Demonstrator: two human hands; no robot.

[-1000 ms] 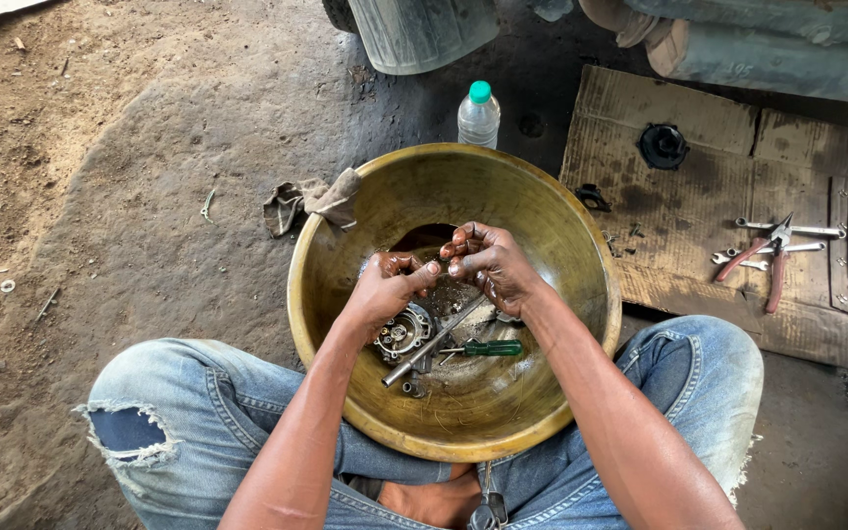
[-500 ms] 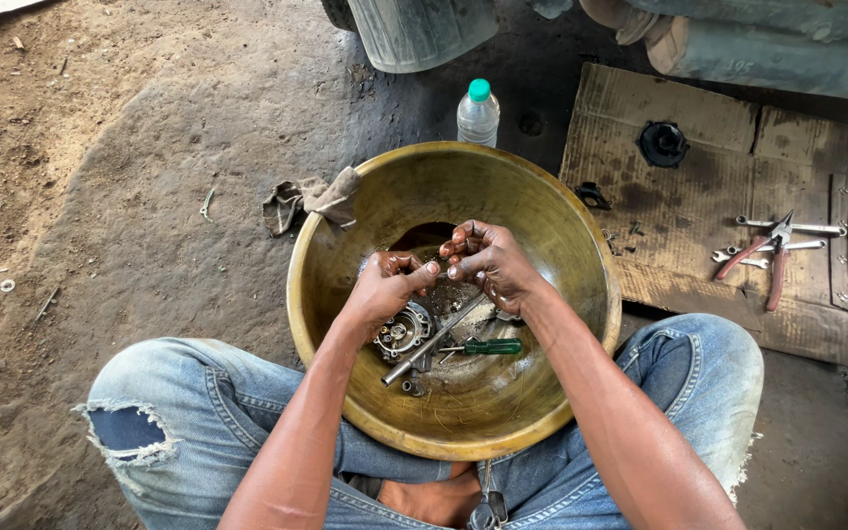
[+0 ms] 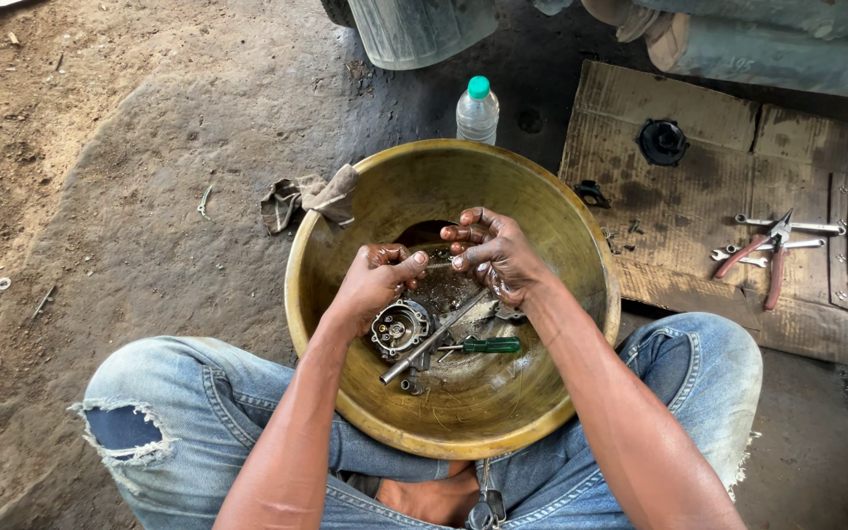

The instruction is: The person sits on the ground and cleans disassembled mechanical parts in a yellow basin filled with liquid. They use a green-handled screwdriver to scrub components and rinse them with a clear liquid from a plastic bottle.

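On the far left lies bare dirt ground (image 3: 100, 196), and a crumpled grey rag (image 3: 308, 199) hangs at the left rim of a wide brass-coloured basin (image 3: 345, 245) that sits between the person's knees in torn blue jeans (image 3: 169, 412). Over the basin, the left hand (image 3: 377, 282) is curled closed, thumb pressed toward the bent fingers (image 3: 406, 267), pinching the left end of a thin, short metal pin (image 3: 441, 263). That pin lies roughly level, its long axis running left to right between the two hands, so each hand meets one end of it. The right hand (image 3: 491, 250) grips the pin's other end with its fingertips drawn together, the remaining fingers loosely bent; whether it holds anything more, I cannot tell. Both hands are equally close to the pin, which is held above the basin's floor, not resting on it. Below the hands, in the wet bottom, sit a round metal engine part (image 3: 399, 328), a long steel rod (image 3: 434, 339) lying diagonally, and a green-handled screwdriver (image 3: 483, 345) pointing left. Behind the basin stands a plastic bottle with a green cap (image 3: 477, 110). To the right, a cardboard sheet (image 3: 699, 196) carries a black round part (image 3: 662, 142), spanners (image 3: 787, 226) and red-handled pliers (image 3: 763, 257).
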